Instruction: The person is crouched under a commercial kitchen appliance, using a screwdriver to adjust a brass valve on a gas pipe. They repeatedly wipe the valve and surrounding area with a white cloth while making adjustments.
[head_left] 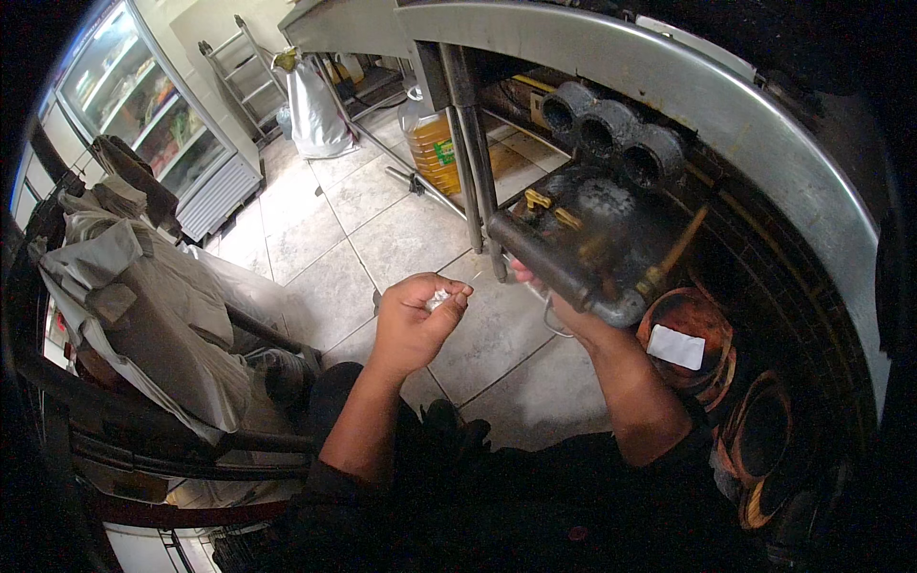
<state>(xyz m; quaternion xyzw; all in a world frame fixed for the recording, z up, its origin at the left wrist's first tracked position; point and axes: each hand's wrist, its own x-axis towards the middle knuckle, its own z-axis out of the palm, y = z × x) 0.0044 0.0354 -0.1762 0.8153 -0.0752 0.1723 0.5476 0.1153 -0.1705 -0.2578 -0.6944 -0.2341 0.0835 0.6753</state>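
Observation:
My left hand is raised over the tiled floor, its fingers curled round a small crumpled white piece, perhaps paper or cloth. My right hand reaches under a thick dark pipe, which hides much of it. Pinkish fingertips show beyond the pipe, bent inward. Against that hand is a thin, curved metal loop; what it belongs to is hidden. Next to the hand, the pipe ends in a grey elbow joint with a brass-coloured fitting.
A steel counter curves overhead, above three round burner pipes. Rusty round pans, one holding a white card, stand at right. An oil jug sits behind the counter legs. Draped cloths hang left; a glass-door fridge stands beyond.

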